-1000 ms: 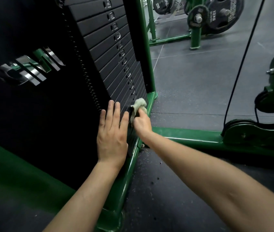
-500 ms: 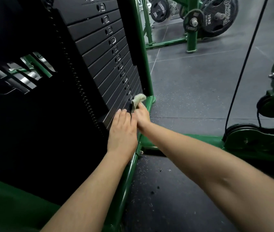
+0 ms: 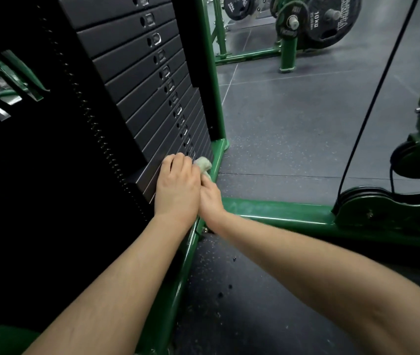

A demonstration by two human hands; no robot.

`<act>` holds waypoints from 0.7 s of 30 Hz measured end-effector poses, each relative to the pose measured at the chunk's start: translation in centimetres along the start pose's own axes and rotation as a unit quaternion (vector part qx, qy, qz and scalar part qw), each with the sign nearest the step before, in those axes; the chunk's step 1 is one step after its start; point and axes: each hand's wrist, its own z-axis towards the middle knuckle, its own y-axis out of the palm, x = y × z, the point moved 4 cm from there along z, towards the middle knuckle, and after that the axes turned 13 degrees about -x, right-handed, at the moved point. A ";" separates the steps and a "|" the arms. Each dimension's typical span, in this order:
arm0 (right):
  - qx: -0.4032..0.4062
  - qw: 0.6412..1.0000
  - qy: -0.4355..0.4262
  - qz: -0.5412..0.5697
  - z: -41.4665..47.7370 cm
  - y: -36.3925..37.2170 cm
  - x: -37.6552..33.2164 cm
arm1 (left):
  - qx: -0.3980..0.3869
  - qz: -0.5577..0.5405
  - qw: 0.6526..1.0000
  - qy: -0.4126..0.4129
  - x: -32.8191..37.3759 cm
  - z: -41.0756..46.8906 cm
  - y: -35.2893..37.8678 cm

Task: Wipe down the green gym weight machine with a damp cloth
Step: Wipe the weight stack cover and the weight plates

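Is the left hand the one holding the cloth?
No, the cloth sticks out of the right hand; the left hand rests on the weight stack.

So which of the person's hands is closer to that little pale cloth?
Right. The right hand grips the cloth itself, low against the weight stack. The left hand rests on the bottom plates just beside it, touching the right hand, not the cloth.
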 end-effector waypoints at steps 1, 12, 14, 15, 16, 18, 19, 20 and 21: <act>0.001 1.000 0.005 -0.011 1.2 -0.5 -0.5 | 0.004 0.003 1.000 0.000 0.0 0.0 0.1; 0.017 0.999 0.006 -0.044 7.1 -3.2 -2.6 | 0.003 0.012 1.000 0.001 -0.1 0.0 0.1; 0.007 0.998 0.004 -0.057 5.3 -2.6 -0.9 | -0.001 0.007 1.000 -0.010 0.1 0.2 0.0; 0.004 0.998 0.001 -0.066 4.5 -2.3 0.0 | -0.001 0.004 1.000 -0.011 0.2 0.2 0.1; 0.003 0.997 0.001 -0.075 3.7 -1.9 0.9 | -0.003 0.002 1.000 -0.011 0.3 0.3 0.2; 0.000 0.996 -0.002 -0.085 3.3 -1.6 2.3 | -0.004 -0.003 1.000 -0.010 0.3 0.4 0.4; 0.001 0.996 -0.004 -0.090 3.6 -1.6 2.4 | 0.001 -0.007 1.000 -0.011 0.3 0.3 0.4; 0.006 0.996 -0.003 -0.093 4.4 -1.8 2.2 | 0.001 -0.011 1.000 -0.012 0.3 0.3 0.2; 0.009 0.996 0.001 -0.094 5.1 -2.1 1.5 | -0.004 -0.014 1.000 -0.014 0.2 0.3 0.2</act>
